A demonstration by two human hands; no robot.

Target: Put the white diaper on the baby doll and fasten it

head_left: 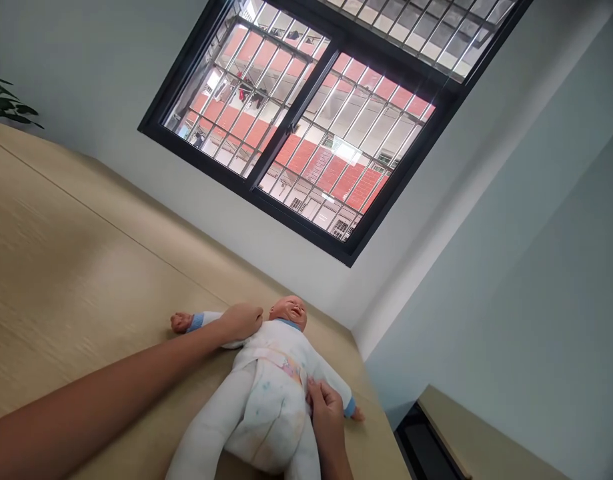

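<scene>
A baby doll (306,353) in a white outfit with blue cuffs lies on its back, head toward the window, arms spread. A white diaper (273,407) with a coloured waistband is around its hips. My left hand (242,321) is closed in a fist over the doll's shoulder and upper arm, beside the head; what its fingers hold, if anything, is hidden. At the side of the doll's waist, my right hand (329,408) pinches the edge of the diaper between thumb and fingers. The doll's lower legs run out of view at the bottom.
The doll rests on a light wooden table (86,267) standing against the wall. Above is a black-framed window (291,127) with metal bars. A plant (9,103) shows at the left edge. Lower right is another wooden piece of furniture (481,433) with a dark recess.
</scene>
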